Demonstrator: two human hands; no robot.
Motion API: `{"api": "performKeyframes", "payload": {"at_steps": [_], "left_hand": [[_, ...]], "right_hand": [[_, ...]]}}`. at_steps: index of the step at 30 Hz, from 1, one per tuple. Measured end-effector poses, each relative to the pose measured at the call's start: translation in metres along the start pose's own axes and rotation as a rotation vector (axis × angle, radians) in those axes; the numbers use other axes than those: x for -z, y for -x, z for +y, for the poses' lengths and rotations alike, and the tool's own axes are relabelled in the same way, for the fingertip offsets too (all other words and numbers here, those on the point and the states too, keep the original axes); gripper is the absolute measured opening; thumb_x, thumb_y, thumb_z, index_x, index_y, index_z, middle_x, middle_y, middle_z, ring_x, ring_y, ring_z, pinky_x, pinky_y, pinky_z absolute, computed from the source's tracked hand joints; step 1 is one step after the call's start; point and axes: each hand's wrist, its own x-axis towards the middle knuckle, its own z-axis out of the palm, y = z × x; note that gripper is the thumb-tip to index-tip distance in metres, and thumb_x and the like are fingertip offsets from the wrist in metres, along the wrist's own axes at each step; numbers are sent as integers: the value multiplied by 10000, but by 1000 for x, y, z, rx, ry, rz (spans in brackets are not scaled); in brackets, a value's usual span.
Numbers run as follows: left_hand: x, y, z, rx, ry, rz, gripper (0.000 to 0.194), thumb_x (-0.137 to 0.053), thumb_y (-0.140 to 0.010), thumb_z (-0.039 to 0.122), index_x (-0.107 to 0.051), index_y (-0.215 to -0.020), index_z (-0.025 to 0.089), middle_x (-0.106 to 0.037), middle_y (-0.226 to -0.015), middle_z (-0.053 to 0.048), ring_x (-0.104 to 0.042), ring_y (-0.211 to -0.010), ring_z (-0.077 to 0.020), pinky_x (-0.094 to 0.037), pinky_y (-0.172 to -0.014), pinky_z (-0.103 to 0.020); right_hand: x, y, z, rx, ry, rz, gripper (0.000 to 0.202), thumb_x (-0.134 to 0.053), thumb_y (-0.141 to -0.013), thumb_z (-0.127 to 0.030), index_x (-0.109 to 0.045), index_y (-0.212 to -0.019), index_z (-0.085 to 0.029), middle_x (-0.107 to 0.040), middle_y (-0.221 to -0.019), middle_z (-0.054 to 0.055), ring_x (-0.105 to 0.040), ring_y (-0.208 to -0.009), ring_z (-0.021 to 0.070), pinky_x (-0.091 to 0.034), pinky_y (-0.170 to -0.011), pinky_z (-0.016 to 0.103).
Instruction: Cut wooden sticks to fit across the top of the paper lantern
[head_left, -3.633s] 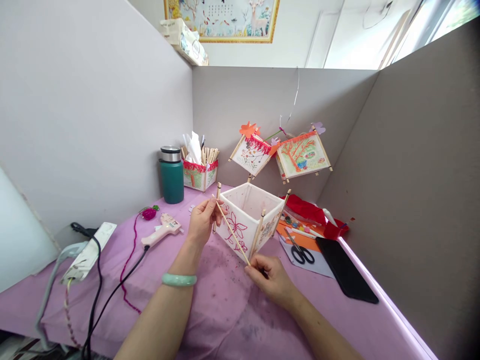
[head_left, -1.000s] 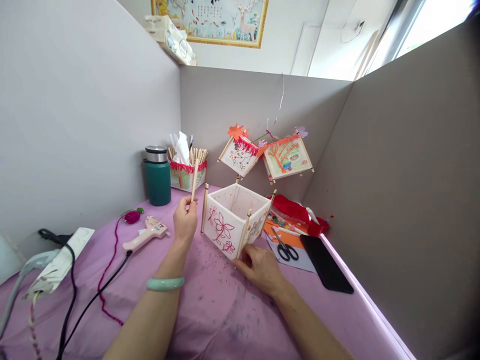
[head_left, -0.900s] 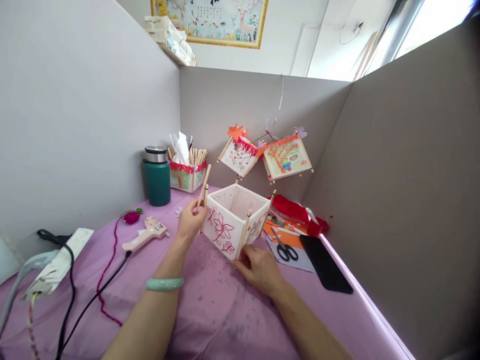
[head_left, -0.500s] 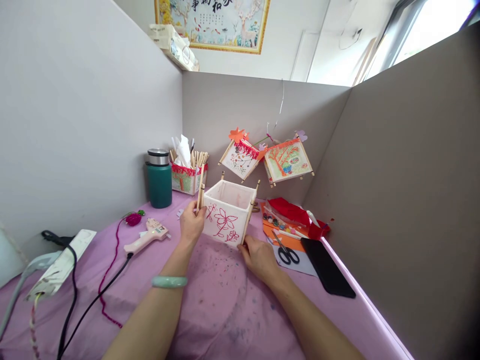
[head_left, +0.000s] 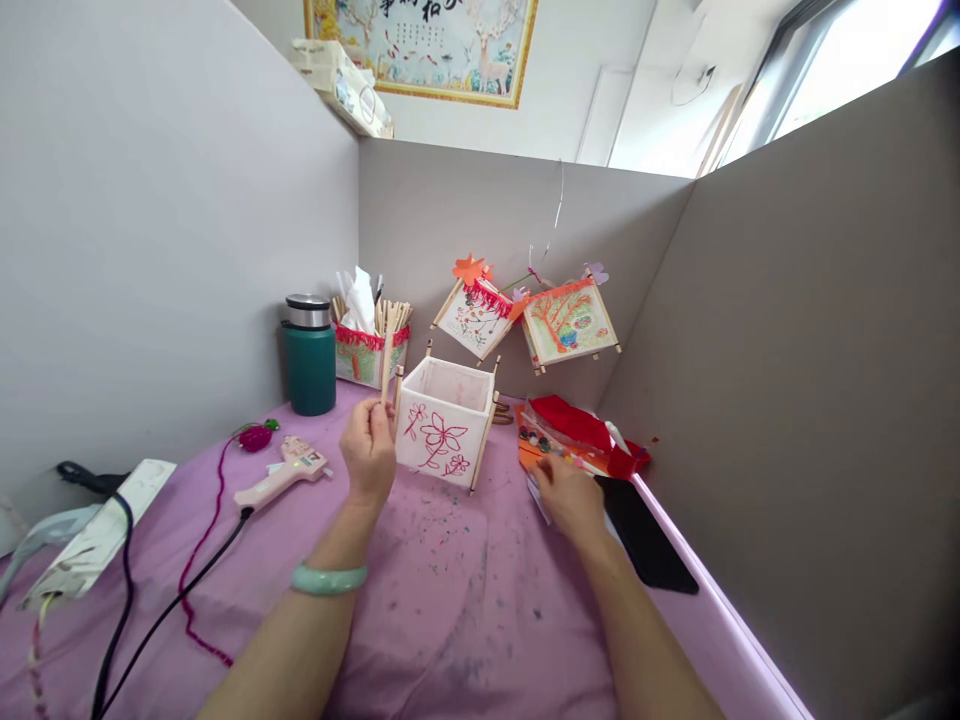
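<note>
My left hand pinches a flat wooden stick upright, just left of the white box-shaped lantern. That lantern has an open top, thin sticks along its corners and pink line-drawn flowers on its front. It stands on the cloth with no visible grip on it. My right hand is lowered over the sheets of paper at the right, fingers curled together. It covers the spot where the black scissors lay, and whatever is in its fingers is hidden.
A pink glue gun, magenta yarn and a power strip lie left. A green flask stands by a stick holder. Decorated lanterns hang behind. A black phone and red felt are right.
My right hand has let go of the lantern's lower corner and moved right, onto the scissors' spot. The left hand has come slightly away from the lantern, holding the stick.
</note>
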Motion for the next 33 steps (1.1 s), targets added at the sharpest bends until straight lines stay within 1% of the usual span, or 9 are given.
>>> {"api": "performKeyframes", "payload": {"at_steps": [3, 7, 11, 14, 18, 21, 25, 31, 33], "left_hand": [[-8, 20, 21, -11, 222, -285, 225, -445, -892, 359, -578, -932, 182, -546, -671, 32, -415, -451, -66, -345, -463, -197], [-33, 53, 49, -13, 194, -921, 206, -476, -858, 298, -648, -877, 185, -545, -587, 38, -444, -494, -75, -338, -493, -193], [-55, 76, 53, 376, 308, -1258, 141, -487, -790, 218, -616, -781, 162, -508, -591, 43, -371, -448, -54, -264, -424, -190], [-61, 79, 42, 771, 531, -1233, 186, -583, -688, 182, -589, -869, 138, -530, -690, 27, -378, -448, -38, -228, -384, -182], [-56, 73, 33, 938, 594, -1199, 386, -619, -742, 290, -531, -1091, 151, -565, -680, 16, -384, -391, -38, -190, -352, -177], [-52, 70, 35, 910, 610, -1209, 407, -587, -781, 317, -515, -1146, 153, -546, -636, 34, -280, -348, -16, -94, -350, -175], [-51, 73, 41, 840, 584, -1188, 293, -614, -728, 281, -604, -962, 105, -533, -675, 22, -326, -391, -6, -107, -358, -170], [-55, 81, 50, 703, 453, -1159, 354, -495, -831, 398, -605, -1065, 156, -486, -493, 68, -282, -318, -41, -144, -358, -197], [-53, 82, 52, 637, 430, -1148, 346, -471, -851, 384, -620, -1058, 151, -448, -453, 76, -270, -344, -47, -177, -385, -195]], "right_hand": [[7, -3, 30, -128, 107, -224, 261, -489, -856, -423, -615, -916, -203, -682, -989, 93, -639, -889, 247, -384, -636, 285], [4, 1, 42, -99, 118, -353, 243, -531, -812, -339, -602, -1004, -207, -664, -1060, 98, -628, -951, 239, -400, -668, 281], [3, 4, 36, -82, 124, -342, 238, -504, -813, -282, -603, -1018, -215, -667, -1055, 93, -633, -952, 225, -415, -693, 276], [6, 6, 34, -88, 146, -312, 274, -512, -798, -289, -605, -1044, -211, -669, -1053, 103, -638, -942, 243, -431, -703, 298], [8, 8, 35, -112, 167, -264, 273, -509, -801, -310, -627, -1013, -187, -669, -1035, 133, -641, -924, 271, -450, -721, 338], [7, 10, 37, -114, 160, -231, 245, -510, -804, -285, -647, -980, -183, -668, -1036, 136, -637, -934, 275, -460, -722, 347], [7, -2, 30, -79, 153, -182, 201, -535, -811, -266, -686, -897, -165, -655, -1078, 160, -596, -1028, 290, -465, -755, 350], [-3, -69, -14, 62, -127, -78, 180, -580, -850, -232, -684, -817, -89, -680, -899, 128, -630, -936, 244, -454, -834, 341], [-12, -89, -31, 83, -224, -9, 255, -484, -936, -262, -659, -931, -77, -650, -980, 85, -616, -961, 205, -461, -862, 349]]}}
